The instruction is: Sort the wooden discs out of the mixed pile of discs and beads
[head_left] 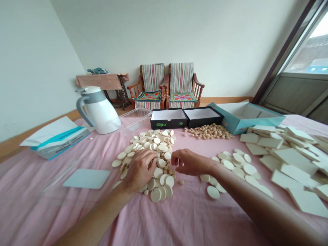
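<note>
A heap of pale round wooden discs (156,173) lies on the pink cloth in the middle, with small wooden cubes (167,167) mixed in along its right side. My left hand (142,166) rests over the heap, its fingers curled down among the discs; whatever they grip is hidden. Just right of the heap is my right hand (188,161), fingers bent and loosely apart, with no object visible in them. One loose cube (181,181) sits on the cloth below it. Beyond my right wrist, a second group of discs (238,162) is partly covered by my forearm.
Square wooden tiles (294,157) are piled at the right. Small wooden pieces (210,131) lie before two black boxes (167,123) and a blue box (252,121). A clear plastic tray (135,119), white jug (101,114), paper packet (61,140) and pale lid (87,178) stand left.
</note>
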Tool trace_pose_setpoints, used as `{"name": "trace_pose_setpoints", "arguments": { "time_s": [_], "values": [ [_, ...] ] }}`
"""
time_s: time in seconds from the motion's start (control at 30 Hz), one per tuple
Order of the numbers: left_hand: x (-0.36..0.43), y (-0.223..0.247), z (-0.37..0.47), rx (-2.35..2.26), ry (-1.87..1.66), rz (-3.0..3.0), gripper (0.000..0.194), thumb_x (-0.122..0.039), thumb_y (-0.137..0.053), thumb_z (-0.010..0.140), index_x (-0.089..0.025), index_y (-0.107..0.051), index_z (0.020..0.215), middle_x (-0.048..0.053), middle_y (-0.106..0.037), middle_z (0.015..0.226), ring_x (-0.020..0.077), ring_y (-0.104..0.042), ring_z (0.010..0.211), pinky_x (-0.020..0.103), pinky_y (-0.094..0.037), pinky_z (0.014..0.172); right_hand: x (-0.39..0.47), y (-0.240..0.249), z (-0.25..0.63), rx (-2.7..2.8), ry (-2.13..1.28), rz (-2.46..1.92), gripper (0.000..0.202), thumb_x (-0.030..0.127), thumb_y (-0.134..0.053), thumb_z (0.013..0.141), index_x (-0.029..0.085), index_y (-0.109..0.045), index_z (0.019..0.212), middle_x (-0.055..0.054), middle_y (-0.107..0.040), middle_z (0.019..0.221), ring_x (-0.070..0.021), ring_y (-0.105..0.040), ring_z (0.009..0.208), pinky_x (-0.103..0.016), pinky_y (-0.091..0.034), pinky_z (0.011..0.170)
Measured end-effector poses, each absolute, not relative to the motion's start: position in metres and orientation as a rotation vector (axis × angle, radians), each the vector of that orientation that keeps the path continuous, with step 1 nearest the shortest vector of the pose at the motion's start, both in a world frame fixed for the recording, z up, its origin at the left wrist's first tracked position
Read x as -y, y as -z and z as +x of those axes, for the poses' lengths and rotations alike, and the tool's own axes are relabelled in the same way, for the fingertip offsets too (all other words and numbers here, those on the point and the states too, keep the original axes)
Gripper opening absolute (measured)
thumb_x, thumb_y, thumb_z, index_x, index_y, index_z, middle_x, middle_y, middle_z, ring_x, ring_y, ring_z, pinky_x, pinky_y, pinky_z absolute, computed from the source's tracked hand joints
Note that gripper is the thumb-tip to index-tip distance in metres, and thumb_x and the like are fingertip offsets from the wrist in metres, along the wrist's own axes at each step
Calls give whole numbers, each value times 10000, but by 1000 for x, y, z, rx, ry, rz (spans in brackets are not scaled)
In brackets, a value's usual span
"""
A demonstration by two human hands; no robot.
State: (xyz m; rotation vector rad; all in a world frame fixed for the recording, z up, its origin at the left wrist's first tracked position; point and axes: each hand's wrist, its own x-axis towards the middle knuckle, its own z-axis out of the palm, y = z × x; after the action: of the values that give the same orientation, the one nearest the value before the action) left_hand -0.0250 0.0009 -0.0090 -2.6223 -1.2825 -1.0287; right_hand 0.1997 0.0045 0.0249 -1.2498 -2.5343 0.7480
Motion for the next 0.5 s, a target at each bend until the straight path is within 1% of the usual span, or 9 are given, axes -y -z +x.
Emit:
{"name": "trace_pose_setpoints", "arguments": {
  "time_s": [0.07, 0.17, 0.27, 0.37, 0.43, 0.5],
  "values": [
    [-1, 9, -25, 1288, 1027, -2625, 145, -128, -509, 847, -195, -616, 918, 35, -669, 928, 198, -586, 918, 376, -433, 857, 4, -24, 191, 2589, -722, -1271, 194, 79, -530, 664, 161, -604, 823, -25, -624, 760, -120, -530, 671, -195, -349, 571],
    [-1, 8, -25, 1289, 1021, -2631, 142, -132, -510, 846, -196, -620, 909, 35, -669, 923, 199, -588, 919, 375, -434, 856, 10, -21, 183, 2597, -595, -1323, 185, 68, -510, 650, 157, -586, 793, -37, -607, 746, -126, -516, 680, -206, -323, 575],
    [0, 8, -24, 1288, 1023, -2621, 152, -125, -508, 838, -197, -624, 905, 36, -670, 914, 199, -594, 909, 370, -442, 848, 4, -18, 187, 2602, -548, -1353, 151, 83, -498, 672, 162, -578, 772, -36, -605, 728, -128, -513, 666, -213, -315, 569],
    [0, 7, -24, 1273, 1043, -2604, 163, -116, -511, 827, -194, -625, 914, 39, -671, 905, 196, -599, 895, 367, -452, 841, -12, -14, 204, 2499, -406, -1541, 148, 76, -517, 657, 166, -580, 757, -40, -614, 741, -137, -522, 676, -217, -331, 584],
    [0, 7, -23, 1269, 1045, -2605, 165, -110, -513, 823, -194, -623, 913, 40, -670, 909, 196, -598, 895, 369, -454, 845, -26, -8, 221, 2362, -280, -1703, 186, 49, -511, 655, 148, -592, 790, -73, -621, 785, -161, -537, 721, -233, -348, 617],
    [0, 7, -23, 1270, 1037, -2609, 165, -104, -516, 818, -196, -623, 904, 37, -668, 914, 196, -599, 896, 371, -456, 848, -38, -3, 236, 2217, -167, -1831, 257, 22, -453, 701, 105, -597, 897, -138, -622, 885, -197, -551, 792, -262, -361, 655]
  ]
}}
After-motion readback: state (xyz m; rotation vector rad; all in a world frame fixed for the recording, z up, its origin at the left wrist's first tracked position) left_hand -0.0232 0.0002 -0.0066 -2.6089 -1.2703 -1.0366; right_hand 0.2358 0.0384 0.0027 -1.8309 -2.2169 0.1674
